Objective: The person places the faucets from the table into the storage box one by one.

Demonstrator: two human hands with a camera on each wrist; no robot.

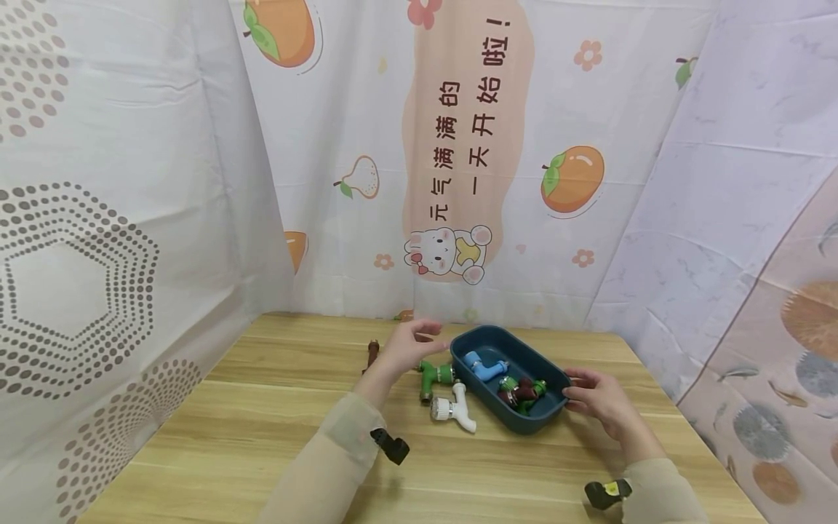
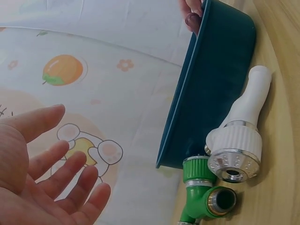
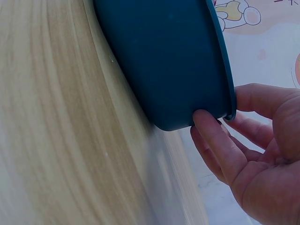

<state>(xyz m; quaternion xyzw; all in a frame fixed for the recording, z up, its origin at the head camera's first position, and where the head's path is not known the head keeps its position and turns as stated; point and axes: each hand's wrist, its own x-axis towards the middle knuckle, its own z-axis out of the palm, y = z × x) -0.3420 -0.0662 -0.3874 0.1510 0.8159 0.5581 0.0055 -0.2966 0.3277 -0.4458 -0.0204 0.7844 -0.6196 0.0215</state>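
My left hand (image 1: pixel 407 349) hovers over the table just left of a dark blue plastic basin (image 1: pixel 476 336), fingers loosely spread and holding nothing. In the left wrist view the palm (image 2: pixel 28 173) shows bare. The right hand (image 1: pixel 605 400) grips the basin's right end at the rim, with digits against its outer wall, as the right wrist view shows. Inside the basin lie a light blue tap (image 1: pixel 486 367) and a few green and dark red taps (image 1: pixel 520 393), partly overlapping. Beside it on the table are a green tap (image 1: pixel 432 378) and a white tap (image 1: pixel 461 411).
A dark red tap (image 1: pixel 373 352) lies at the left, partly hidden by the left forearm. The wooden table (image 1: pixel 229 422) ends at printed cloth curtains (image 1: pixel 353 240) behind and on both sides.
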